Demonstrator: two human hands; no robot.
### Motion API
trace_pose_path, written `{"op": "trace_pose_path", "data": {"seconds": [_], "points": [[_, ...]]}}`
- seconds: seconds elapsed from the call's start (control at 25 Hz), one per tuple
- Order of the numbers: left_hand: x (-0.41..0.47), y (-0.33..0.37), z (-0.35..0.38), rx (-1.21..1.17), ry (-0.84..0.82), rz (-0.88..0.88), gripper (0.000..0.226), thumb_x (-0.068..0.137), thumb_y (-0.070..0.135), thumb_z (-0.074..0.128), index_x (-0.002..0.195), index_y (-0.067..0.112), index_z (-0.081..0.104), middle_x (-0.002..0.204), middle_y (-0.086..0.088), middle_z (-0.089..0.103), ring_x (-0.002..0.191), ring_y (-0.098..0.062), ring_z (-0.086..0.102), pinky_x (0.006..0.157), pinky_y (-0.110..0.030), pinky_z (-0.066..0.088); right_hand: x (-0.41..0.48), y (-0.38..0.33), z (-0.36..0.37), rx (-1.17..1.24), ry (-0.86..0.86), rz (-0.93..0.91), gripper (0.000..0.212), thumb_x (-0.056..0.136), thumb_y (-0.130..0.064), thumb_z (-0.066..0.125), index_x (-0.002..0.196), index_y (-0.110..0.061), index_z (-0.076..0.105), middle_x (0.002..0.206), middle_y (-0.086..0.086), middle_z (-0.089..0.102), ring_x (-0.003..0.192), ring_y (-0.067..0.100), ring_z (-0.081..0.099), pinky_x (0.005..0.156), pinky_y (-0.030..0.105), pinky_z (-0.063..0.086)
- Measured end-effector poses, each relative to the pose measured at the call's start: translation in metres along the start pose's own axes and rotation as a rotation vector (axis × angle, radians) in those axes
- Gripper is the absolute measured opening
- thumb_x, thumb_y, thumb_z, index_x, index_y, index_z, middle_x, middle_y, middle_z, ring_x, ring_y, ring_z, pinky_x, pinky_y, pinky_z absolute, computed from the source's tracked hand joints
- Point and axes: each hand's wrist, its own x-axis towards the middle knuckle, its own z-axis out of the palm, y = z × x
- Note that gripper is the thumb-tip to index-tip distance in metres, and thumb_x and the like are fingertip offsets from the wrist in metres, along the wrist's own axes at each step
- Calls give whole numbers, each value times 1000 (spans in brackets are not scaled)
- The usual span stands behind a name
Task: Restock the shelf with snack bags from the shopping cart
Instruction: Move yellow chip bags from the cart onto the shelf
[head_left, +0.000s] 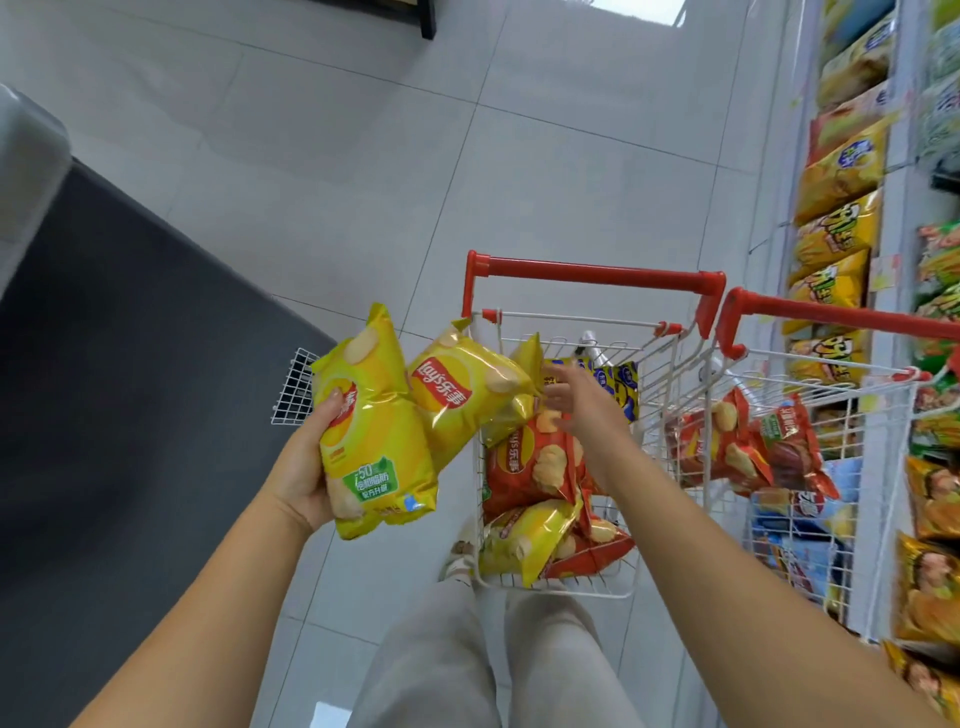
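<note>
The left hand is wrapped round the side of a shiny yellow plastic bag of chips, thumb on the front, holding it up beside the white wire shopping cart with the red handle. A second yellow chip bag sticks out just beside the first one, over the cart's edge. I cannot tell if the same hand holds it. The right hand is open with its fingers spread apart, holding nothing, and reaches down over the red chip bags that lie in the cart. The tall white shelf full of snack bags stands to the right, well apart from both hands.

These bags are likely very light and puffy with air, and the outside looks slippery. The chips inside break easily, so I would pinch a bag by its flat top edge or hold it softly by the sides, and not squeeze the middle
</note>
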Motion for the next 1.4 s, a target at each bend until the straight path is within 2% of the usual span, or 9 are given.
{"op": "trace_pose_path", "data": {"seconds": [0.08,0.2,0.36,0.56,0.8,0.96,1.08,1.24,1.4], "points": [[-4,-1,-13,-53,60,27,44,93,48,47,81,25,82,94,-10,77,77,-29,75,61,-45,61,11,16,10,-366,27,-29,69,89,-25,60,147,-36,25,151,6,29,130,27,43,94,39,42],[-3,-2,-24,-78,103,53,40,92,48,50,90,23,81,103,-12,75,86,-31,74,69,-49,61,22,47,41,-628,-11,-73,119,71,-41,80,150,-39,-9,159,1,5,146,25,12,114,46,24],[0,-3,-15,-13,84,41,38,82,44,58,108,19,70,105,-13,74,89,-30,73,75,-48,60,45,44,55,-234,288,53,78,86,-44,68,146,-12,29,143,10,45,128,30,45,92,37,40],[2,4,5,67,10,17,70,52,50,88,111,19,69,108,-15,73,91,-32,73,70,-48,60,36,44,12,-253,422,15,34,91,-27,64,122,-12,60,112,4,64,93,22,58,78,34,46],[0,21,50,99,-100,-35,52,86,51,55,125,19,64,116,-17,70,92,-35,72,74,-51,59,-53,31,-83,196,388,-144,10,83,-30,73,91,-24,71,92,-6,70,89,8,62,77,28,46],[-9,23,114,177,-258,-97,59,78,53,62,124,16,65,109,-18,72,85,-35,73,68,-51,60,-125,39,-141,625,515,-143,13,85,-29,69,89,-20,61,93,6,66,86,26,61,75,37,47],[-24,10,174,324,-426,-136,90,45,51,91,123,13,67,114,-21,70,91,-38,72,73,-54,58,-184,47,-176,867,552,-214,17,91,-28,61,104,-18,60,96,8,69,82,27,67,76,46,52],[-57,-19,255,429,-647,-199,85,29,51,96,104,14,77,111,-20,71,90,-37,72,73,-54,59,-264,68,-212,1067,656,-335,38,88,-37,55,118,-15,60,107,10,68,95,30,64,90,60,46],[-112,-69,317,490,-834,-278,90,28,47,97,109,12,76,113,-22,70,91,-39,72,73,-55,58,-356,95,-238,1210,809,-513,25,91,-36,55,112,-23,60,104,8,70,80,23,71,71,45,57]]}}
